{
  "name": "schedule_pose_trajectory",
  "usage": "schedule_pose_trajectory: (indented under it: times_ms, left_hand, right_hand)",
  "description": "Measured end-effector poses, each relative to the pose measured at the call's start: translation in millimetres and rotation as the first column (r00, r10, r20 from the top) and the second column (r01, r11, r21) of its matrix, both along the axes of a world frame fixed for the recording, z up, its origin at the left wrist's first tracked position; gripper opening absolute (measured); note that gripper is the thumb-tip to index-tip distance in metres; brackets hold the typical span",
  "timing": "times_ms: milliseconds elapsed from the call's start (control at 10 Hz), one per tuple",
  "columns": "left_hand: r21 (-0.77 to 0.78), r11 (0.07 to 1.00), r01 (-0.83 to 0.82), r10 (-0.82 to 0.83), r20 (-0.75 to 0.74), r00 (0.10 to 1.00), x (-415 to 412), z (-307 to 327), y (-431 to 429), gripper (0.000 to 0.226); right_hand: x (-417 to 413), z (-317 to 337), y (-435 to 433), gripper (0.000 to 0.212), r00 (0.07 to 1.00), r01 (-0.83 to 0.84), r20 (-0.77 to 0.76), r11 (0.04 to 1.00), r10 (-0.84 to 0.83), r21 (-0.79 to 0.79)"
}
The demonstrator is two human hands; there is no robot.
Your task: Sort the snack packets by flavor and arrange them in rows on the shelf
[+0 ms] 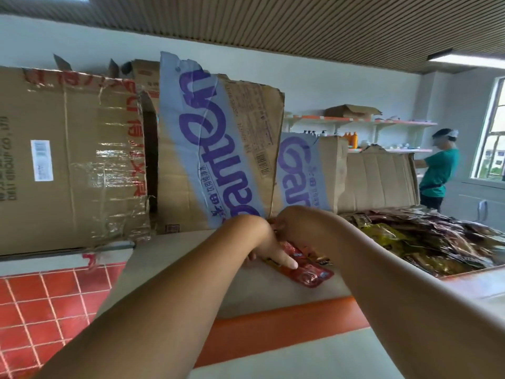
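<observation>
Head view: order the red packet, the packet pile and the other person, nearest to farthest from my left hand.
1. Red packet: on the shelf, under a finger of the left hand.
2. Packet pile: farther right on the shelf.
3. Other person: far right, across the room near the window.

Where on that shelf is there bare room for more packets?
Bare shelf lies left of the red packets, up to the taped box, and before them along the orange edge. A packet heap crowds the right.
</observation>
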State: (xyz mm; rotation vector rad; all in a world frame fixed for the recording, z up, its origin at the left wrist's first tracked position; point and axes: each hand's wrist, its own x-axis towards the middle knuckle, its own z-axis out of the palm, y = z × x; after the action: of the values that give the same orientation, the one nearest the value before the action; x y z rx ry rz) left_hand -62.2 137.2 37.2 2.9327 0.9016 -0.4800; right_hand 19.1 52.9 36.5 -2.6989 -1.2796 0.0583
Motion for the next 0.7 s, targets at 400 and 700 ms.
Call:
schedule_pose_trajectory:
  times_ms: [400,700]
  left_hand:
    - [-0.181,0.983,0.005,0.034,0.215,0.976,2,-16,26,0.049]
    - [-0.469,0.880,0.069,0.203,0.504,0.839,-5,-14,41,0.027]
  right_hand:
    - [17,3,27,0.026,0.992,-0.122,-0.037,0.984,0.118,-0.133]
    - [30,2,14,0.020,0.987,-0.130,-0.064,0.975,0.144,0.182]
